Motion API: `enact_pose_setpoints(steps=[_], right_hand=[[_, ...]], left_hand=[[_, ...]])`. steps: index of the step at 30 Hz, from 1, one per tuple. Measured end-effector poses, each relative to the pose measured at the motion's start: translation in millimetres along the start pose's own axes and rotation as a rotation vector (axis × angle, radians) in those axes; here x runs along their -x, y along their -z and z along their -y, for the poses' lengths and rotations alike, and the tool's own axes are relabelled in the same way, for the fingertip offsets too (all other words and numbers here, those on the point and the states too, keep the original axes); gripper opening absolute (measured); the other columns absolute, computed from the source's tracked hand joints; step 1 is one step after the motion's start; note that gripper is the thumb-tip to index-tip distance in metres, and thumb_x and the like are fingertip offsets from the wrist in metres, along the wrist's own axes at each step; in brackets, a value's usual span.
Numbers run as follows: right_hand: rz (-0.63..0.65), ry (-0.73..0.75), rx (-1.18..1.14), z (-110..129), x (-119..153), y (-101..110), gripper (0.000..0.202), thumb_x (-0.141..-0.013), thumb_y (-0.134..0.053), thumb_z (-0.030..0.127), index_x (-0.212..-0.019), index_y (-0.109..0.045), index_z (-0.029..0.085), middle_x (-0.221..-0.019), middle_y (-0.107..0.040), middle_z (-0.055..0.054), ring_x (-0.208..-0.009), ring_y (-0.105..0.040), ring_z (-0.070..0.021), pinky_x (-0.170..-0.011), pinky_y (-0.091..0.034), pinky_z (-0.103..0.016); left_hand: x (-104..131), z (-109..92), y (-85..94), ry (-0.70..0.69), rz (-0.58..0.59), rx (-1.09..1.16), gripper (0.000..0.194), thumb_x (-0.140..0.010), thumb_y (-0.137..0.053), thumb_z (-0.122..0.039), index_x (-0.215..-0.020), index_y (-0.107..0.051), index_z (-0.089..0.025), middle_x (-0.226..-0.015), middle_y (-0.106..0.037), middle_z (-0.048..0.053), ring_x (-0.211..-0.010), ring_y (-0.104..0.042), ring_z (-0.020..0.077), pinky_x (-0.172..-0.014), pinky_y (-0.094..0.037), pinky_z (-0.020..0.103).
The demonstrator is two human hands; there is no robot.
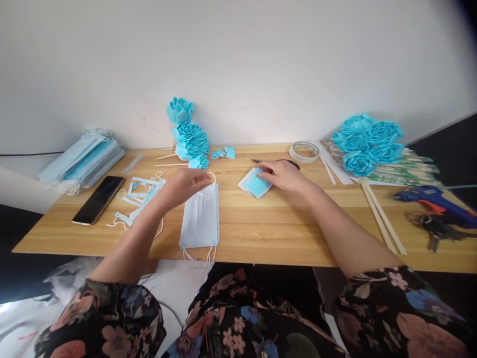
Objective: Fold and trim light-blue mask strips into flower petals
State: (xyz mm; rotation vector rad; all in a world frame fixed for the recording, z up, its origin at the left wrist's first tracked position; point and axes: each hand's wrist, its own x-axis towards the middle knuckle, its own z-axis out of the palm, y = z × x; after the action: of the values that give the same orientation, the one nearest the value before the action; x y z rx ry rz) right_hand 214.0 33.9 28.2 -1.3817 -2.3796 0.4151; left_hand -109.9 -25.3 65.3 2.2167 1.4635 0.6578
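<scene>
My left hand point(190, 185) is at the top end of a light blue face mask point(200, 219) lying on the wooden table, close to its white ear loop. Its fingers are drawn together, and whether they pinch the loop is too small to tell. My right hand point(278, 174) rests on a small pile of cut blue and white pieces point(256, 183), its fingertips on the right edge of the top piece. Behind that hand, scissors point(292, 163) are partly hidden.
Left: mask stack point(85, 159), phone point(99, 200), cut strips point(139, 199). Back: blue flowers point(191, 139), small blue pieces point(223, 153), tape roll point(304, 152). Right: more blue flowers point(368, 141), wooden sticks point(382, 216), blue glue gun point(436, 201), pliers-like tool point(434, 226).
</scene>
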Motion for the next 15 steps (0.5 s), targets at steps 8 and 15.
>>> enact_pose_setpoints(steps=[8, 15], right_hand=[[-0.121, 0.192, -0.068, 21, 1, -15, 0.033, -0.093, -0.054, 0.031, -0.122, -0.068, 0.021, -0.125, -0.069, -0.011, -0.12, -0.061, -0.0292, -0.102, -0.046, -0.046], [0.079, 0.174, -0.308, 57, -1, -21, 0.033, -0.089, -0.06, 0.035, -0.117, -0.072, 0.023, -0.123, -0.071, -0.01, -0.096, -0.07, -0.0237, -0.09, -0.052, -0.041]], left_hand=[[23, 40, -38.4, -0.075, -0.037, -0.235, 0.016, -0.085, -0.055, -0.027, -0.078, -0.066, -0.019, -0.083, -0.064, 0.009, -0.081, -0.059, 0.0235, -0.076, -0.043, 0.035], [29, 25, -15.2, -0.014, -0.221, 0.004, 0.014, -0.084, -0.06, -0.031, -0.078, -0.066, -0.02, -0.08, -0.066, 0.004, -0.068, -0.053, 0.0159, -0.067, -0.039, 0.028]])
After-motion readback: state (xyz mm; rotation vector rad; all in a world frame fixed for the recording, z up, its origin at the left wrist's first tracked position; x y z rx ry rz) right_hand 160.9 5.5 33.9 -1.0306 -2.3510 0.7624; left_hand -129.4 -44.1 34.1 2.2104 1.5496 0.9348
